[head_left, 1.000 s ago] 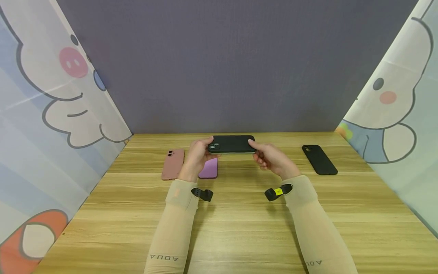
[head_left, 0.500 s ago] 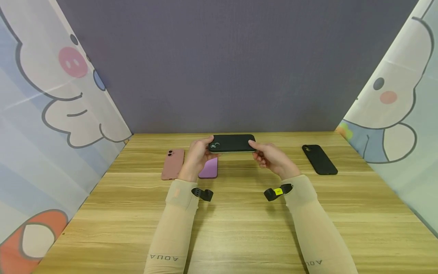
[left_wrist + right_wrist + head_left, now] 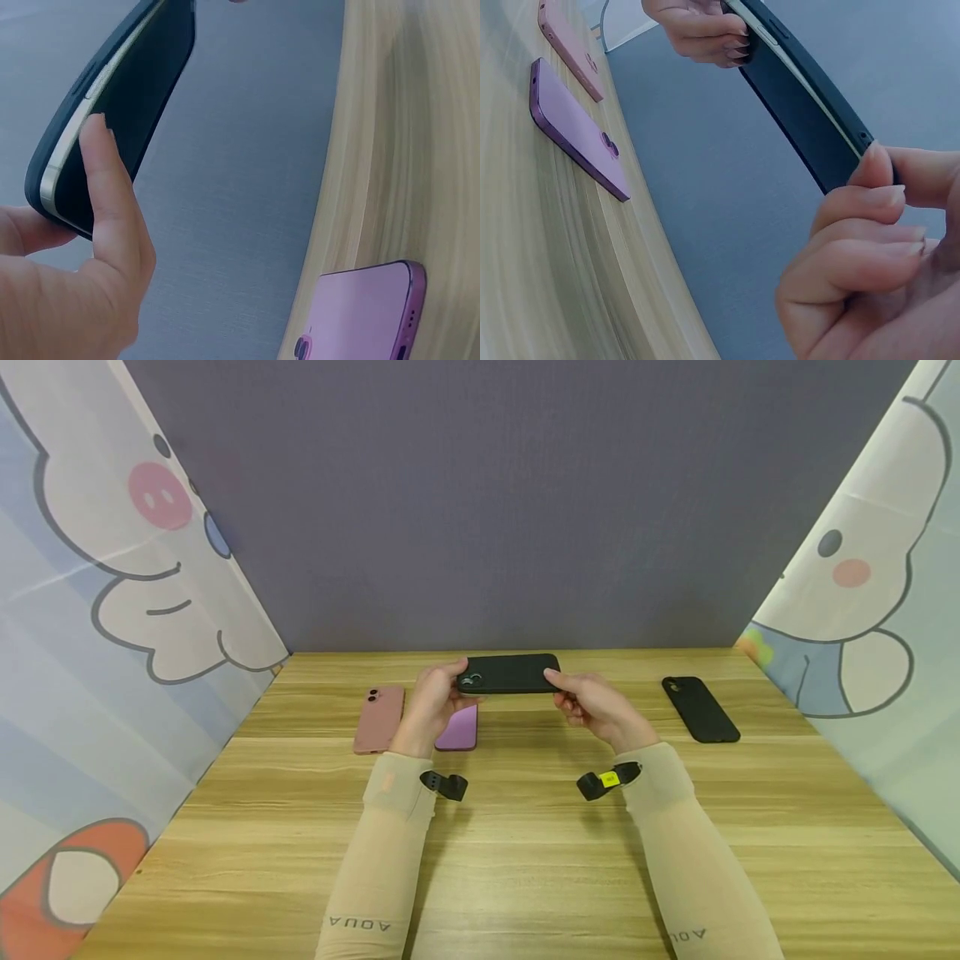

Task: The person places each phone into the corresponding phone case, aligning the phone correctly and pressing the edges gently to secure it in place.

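A smartphone (image 3: 142, 90) is held sideways above the table, its dark screen facing down and away. A black phone case (image 3: 506, 674) covers its back, with the camera cutout at the left end. Along the side, a pale metal edge shows in both wrist views, wide at the camera end and tapering toward the other. My left hand (image 3: 437, 697) grips the camera end, thumb on the case and a finger at the screen side. My right hand (image 3: 600, 706) pinches the opposite end, thumb on the case's back and the other fingers curled beneath.
On the wooden table (image 3: 517, 860), a pink phone (image 3: 379, 718) and a purple phone (image 3: 459, 731) lie to the left, the purple one partly behind my left hand. A black phone case or cased phone (image 3: 701, 710) lies at right. A grey panel (image 3: 510, 510) stands behind.
The pale strip along the phone's near edge has narrowed toward the left end as the case sits lower over it. Both hands have barely moved.
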The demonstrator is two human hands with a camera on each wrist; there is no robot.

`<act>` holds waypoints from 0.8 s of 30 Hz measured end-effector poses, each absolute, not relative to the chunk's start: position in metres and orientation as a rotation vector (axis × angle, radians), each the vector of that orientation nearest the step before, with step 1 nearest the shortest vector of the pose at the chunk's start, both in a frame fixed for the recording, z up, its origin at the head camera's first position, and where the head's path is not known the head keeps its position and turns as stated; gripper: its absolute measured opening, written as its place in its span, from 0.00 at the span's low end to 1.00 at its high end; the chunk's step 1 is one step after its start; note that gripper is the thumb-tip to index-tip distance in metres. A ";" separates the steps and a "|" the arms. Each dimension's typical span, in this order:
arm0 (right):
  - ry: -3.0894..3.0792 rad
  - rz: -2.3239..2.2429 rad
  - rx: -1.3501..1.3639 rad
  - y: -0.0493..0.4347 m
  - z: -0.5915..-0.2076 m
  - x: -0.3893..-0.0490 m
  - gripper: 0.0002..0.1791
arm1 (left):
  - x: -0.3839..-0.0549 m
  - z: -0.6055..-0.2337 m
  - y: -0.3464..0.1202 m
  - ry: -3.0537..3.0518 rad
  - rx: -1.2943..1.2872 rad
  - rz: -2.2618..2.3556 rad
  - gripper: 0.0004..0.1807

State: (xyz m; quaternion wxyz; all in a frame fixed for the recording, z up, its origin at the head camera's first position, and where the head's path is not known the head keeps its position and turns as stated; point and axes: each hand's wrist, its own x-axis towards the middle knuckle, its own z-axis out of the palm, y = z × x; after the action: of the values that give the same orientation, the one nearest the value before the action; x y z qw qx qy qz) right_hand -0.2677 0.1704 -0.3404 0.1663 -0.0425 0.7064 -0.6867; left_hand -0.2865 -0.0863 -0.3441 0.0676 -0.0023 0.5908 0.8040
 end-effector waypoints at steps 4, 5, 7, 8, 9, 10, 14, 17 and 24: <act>2.011 -1.981 -0.128 0.169 -0.340 -0.267 0.23 | -0.287 -0.344 -0.086 1.763 -0.007 2.434 0.17; 2.010 -1.978 -0.131 0.169 -0.340 -0.267 0.23 | -0.287 -0.344 -0.086 1.763 -0.007 2.437 0.17; 2.007 -1.976 -0.123 0.168 -0.340 -0.267 0.22 | -0.286 -0.343 -0.087 1.766 -0.002 2.442 0.17; 2.007 -1.975 -0.119 0.168 -0.340 -0.268 0.22 | -0.286 -0.343 -0.087 1.770 0.000 2.443 0.16; 2.009 -1.971 -0.117 0.168 -0.341 -0.268 0.22 | -0.286 -0.343 -0.087 1.775 0.005 2.443 0.16; 2.012 -1.967 -0.115 0.168 -0.341 -0.268 0.21 | -0.286 -0.342 -0.087 1.780 0.009 2.442 0.16; 2.026 -1.954 -0.138 0.169 -0.341 -0.268 0.21 | -0.285 -0.341 -0.086 1.804 0.019 2.433 0.17; 2.014 -1.971 -0.158 0.169 -0.341 -0.267 0.21 | -0.285 -0.341 -0.086 1.808 0.022 2.428 0.18; 2.004 -1.988 -0.146 0.168 -0.343 -0.270 0.21 | -0.285 -0.341 -0.086 1.793 0.021 2.437 0.18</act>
State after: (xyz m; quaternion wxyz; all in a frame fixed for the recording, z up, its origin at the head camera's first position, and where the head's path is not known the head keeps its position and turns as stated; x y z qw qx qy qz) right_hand -0.2696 0.1676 -0.3432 0.1571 -0.0510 0.7002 -0.6946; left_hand -0.2855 -0.0861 -0.3414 0.0580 0.0069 0.5917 0.8041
